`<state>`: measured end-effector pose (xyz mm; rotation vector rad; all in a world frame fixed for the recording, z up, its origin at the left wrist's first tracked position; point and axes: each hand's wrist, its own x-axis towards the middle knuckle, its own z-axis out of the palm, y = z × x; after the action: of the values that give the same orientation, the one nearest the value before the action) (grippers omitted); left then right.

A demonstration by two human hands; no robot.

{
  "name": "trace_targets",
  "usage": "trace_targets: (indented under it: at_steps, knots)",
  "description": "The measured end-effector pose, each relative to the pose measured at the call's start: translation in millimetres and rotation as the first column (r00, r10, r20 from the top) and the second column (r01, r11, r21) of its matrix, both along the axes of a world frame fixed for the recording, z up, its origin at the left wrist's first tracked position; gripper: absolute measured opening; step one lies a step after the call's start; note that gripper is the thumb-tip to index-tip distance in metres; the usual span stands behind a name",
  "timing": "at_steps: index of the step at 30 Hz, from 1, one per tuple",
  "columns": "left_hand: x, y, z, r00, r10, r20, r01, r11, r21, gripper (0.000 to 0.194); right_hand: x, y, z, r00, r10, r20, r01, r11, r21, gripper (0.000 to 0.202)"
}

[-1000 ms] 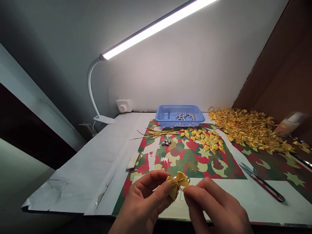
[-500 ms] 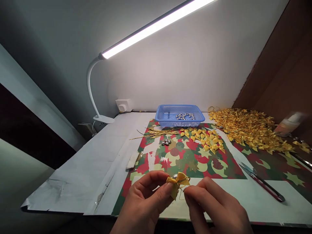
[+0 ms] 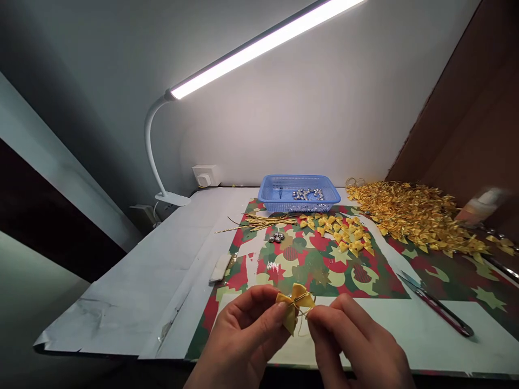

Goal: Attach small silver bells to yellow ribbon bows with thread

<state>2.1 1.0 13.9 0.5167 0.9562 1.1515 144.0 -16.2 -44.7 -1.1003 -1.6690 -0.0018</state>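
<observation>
Between the thumb and fingers of my left hand is a yellow ribbon bow, held above the table's front edge. A thin gold cord crosses the bow's middle and loops out to the right. My right hand is closed in a pinch on the cord's end, just right of the bow; its fingertips hide the very tip. Beyond my hands lie several small silver bells, a bundle of gold cords and a group of loose yellow bows.
A blue basket at the back holds silver bells. A large heap of yellow bows fills the back right, beside a bottle. A craft knife or scissors-like tool lies at right. A lamp stands at left.
The bow has tilted in my left fingers, and the silver bell seen behind it is now hidden. My right hand has shifted slightly right with the cord.
</observation>
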Motion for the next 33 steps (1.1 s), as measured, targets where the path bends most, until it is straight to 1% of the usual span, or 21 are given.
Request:
trace_targets:
  at_steps: [8, 13, 19, 23, 26, 30, 33]
  knots:
    - [-0.4, 1.1, -1.3, 1.0, -0.003, -0.009, 0.003, 1.0, -0.02, 0.013, -0.4, -0.8, 3.6, 1.0, 0.019, -0.017, -0.02, 1.0, -0.01, 0.015]
    - [-0.8, 0.7, -3.9, 1.0, -0.015, 0.019, 0.015, 1.0, 0.008, 0.013, -0.4, -0.2, 0.3, 1.0, 0.018, -0.009, -0.018, 1.0, -0.018, 0.016]
    - [-3.1, 1.0, -4.7, 1.0, -0.028, 0.001, 0.028, 1.0, 0.002, 0.012, -0.8, -0.6, -0.1, 1.0, 0.022, -0.021, -0.023, 0.999, -0.048, 0.016]
    - [-2.3, 1.8, -3.8, 0.998, -0.061, 0.013, 0.061, 0.998, -0.016, 0.011, -2.0, -1.0, 0.4, 0.995, 0.037, -0.088, -0.045, 0.994, -0.095, 0.014]
    - [-2.3, 2.4, -3.2, 0.996, -0.084, 0.021, 0.085, 0.995, -0.056, 0.01, -3.1, -1.2, -1.8, 0.987, 0.053, -0.15, -0.075, 0.986, -0.149, 0.013]
    - [-3.6, 2.8, -3.2, 0.994, -0.098, 0.038, 0.101, 0.99, -0.093, 0.012, -4.3, -0.5, -4.1, 0.966, 0.075, -0.245, -0.125, 0.973, -0.195, 0.017]
    - [-4.7, 3.2, -4.4, 0.994, -0.104, 0.031, 0.107, 0.989, -0.104, 0.012, -4.3, 1.2, -4.9, 0.957, 0.092, -0.276, -0.155, 0.963, -0.218, 0.019]
